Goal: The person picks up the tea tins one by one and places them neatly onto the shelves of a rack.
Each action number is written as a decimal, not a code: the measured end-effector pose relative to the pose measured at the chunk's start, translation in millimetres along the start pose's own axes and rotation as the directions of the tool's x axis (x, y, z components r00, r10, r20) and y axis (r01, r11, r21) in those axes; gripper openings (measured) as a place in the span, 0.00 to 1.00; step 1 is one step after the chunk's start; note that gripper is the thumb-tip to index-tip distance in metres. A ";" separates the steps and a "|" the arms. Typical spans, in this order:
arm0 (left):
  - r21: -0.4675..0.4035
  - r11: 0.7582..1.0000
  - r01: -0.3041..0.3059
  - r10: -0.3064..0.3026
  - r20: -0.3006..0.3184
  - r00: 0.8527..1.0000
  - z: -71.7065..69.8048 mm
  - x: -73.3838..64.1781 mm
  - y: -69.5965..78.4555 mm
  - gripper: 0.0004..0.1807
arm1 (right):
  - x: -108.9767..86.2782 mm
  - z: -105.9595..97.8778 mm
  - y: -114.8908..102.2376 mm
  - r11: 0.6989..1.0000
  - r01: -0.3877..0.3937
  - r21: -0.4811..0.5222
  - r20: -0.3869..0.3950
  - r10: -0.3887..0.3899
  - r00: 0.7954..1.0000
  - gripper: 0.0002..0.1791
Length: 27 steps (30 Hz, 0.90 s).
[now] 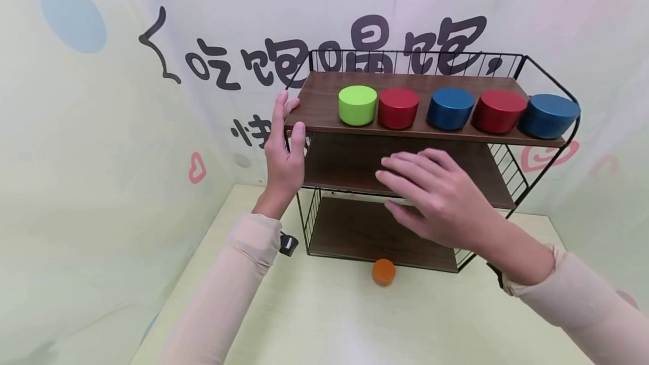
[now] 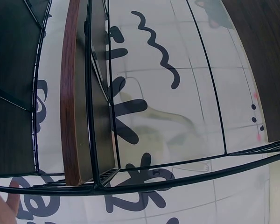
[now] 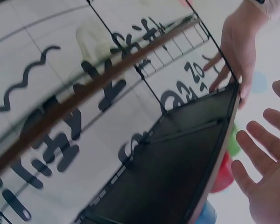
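Observation:
A three-tier shelf rack (image 1: 405, 131) of dark wooden boards and black wire stands on the table. My left hand (image 1: 285, 156) holds the left end of its top board, thumb in front and fingers around the wire side. In the right wrist view, that left hand (image 3: 240, 51) is at the rack's corner. Along the top board stand a light green cylinder (image 1: 357, 106), a red cylinder (image 1: 398, 108), a blue cylinder (image 1: 450, 109), another red cylinder (image 1: 499, 112) and another blue cylinder (image 1: 549, 116). My right hand (image 1: 436, 196) hovers before the middle tier, fingers spread and holding nothing.
An orange cylinder (image 1: 383, 272) sits on the pale table (image 1: 350, 320), just before the bottom board (image 1: 365, 230). A small black object (image 1: 288, 244) shows beside my left sleeve. Printed cloth walls (image 1: 203, 27) with large black characters surround the table at the back and sides.

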<state>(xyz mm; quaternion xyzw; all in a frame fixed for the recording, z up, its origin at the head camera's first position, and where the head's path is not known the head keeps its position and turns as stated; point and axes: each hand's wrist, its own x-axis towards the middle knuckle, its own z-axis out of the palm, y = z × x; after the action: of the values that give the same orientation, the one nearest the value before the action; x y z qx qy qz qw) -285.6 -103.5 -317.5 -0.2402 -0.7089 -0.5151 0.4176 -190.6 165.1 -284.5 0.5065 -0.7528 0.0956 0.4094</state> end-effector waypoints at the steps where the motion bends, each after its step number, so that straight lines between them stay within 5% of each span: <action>1: -0.002 1.000 0.003 -0.003 -0.001 1.000 0.1 0.0 0.1 0.29 | -3.2 2.3 -2.3 1.000 -0.001 0.006 -0.002 0.001 1.000 0.24; 10: 0.001 1.000 -0.009 0.009 0.005 1.000 -0.2 0.4 2.1 0.29 | -36.1 25.2 -18.0 0.996 -0.065 0.066 0.040 0.063 0.997 0.25; 18: -0.016 1.000 0.006 -0.006 -0.001 1.000 -1.2 1.9 22.2 0.28 | -67.2 48.1 -29.7 0.983 -0.152 0.103 0.156 0.135 0.978 0.25; 27: -0.002 1.000 -0.019 0.019 -0.008 1.000 0.6 0.1 1.6 0.29 | -102.4 79.4 -41.4 0.975 -0.187 0.119 0.143 0.170 0.975 0.26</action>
<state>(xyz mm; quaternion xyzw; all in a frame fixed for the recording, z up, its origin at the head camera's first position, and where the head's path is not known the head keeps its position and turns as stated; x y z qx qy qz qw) -284.5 -102.4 -316.6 -0.2453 -0.7044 -0.5126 0.4253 -181.6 171.4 -420.0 0.4679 -0.8127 0.1480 0.3143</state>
